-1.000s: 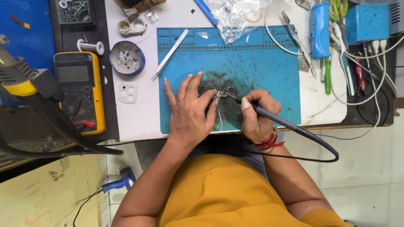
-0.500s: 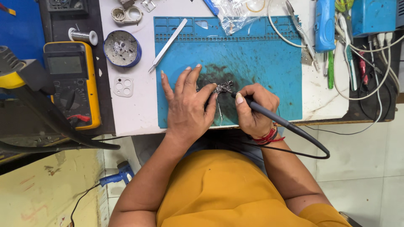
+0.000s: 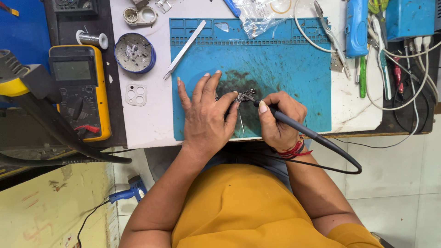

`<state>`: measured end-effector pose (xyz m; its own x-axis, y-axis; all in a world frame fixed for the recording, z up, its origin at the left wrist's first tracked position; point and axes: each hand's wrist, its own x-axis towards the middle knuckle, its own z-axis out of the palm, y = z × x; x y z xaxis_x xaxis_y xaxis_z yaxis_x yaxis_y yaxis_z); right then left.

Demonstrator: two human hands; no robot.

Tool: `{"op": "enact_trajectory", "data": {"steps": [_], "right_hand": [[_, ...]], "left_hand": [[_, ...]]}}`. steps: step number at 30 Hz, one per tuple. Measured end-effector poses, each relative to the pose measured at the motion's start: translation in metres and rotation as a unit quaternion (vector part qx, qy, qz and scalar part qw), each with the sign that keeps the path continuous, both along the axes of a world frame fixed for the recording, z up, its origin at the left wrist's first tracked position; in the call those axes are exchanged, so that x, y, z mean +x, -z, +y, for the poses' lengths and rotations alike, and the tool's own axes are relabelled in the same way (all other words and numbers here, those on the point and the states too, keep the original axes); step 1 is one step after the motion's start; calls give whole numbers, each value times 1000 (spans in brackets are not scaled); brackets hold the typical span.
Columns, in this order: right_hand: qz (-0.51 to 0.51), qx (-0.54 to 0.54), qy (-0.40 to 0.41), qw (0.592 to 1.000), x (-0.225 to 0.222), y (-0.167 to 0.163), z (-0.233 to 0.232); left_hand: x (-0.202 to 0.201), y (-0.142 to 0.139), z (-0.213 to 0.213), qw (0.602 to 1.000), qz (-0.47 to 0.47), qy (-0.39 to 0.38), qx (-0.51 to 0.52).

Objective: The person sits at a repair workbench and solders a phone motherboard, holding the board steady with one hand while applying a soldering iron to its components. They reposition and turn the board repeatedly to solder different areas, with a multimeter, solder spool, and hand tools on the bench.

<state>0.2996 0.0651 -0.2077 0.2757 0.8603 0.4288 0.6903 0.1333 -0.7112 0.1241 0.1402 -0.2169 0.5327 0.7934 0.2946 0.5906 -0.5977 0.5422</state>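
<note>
Soldering under way, unfinished. Left hand spread flat, pinning small part mid-mat. Right hand pinching iron, tip on part. Tweezers at 10 o'clock, untouched.

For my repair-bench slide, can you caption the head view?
Left hand steadies a small circuit part on a blue mat while the right hand applies a soldering iron.

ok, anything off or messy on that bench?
The blue mat has a dark scorched-looking smear in its middle, right where the left hand steadies a small part and the right hand holds the soldering iron. A clear bag overlaps the mat's top edge. Nothing spilled.
</note>
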Motion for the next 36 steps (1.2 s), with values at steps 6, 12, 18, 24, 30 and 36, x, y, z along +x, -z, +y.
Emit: {"op": "enact_trajectory", "data": {"steps": [6,12,18,24,30,36], "right_hand": [[-6,0,1,1000,-1,0,0],[0,-4,6,1000,0,-1,0],[1,6,2,1000,-1,0,1],[-4,3,3,1000,-1,0,1],[-7,3,3,1000,-1,-1,1],[-6,2,2,1000,-1,-1,1]], "left_hand": [[0,1,0,1000,0,3,-4],[0,1,0,1000,4,1,-5],[0,1,0,1000,4,2,-2],[0,1,0,1000,2,1,-1],[0,1,0,1000,-1,2,-4],[0,1,0,1000,-4,4,-6]]}}
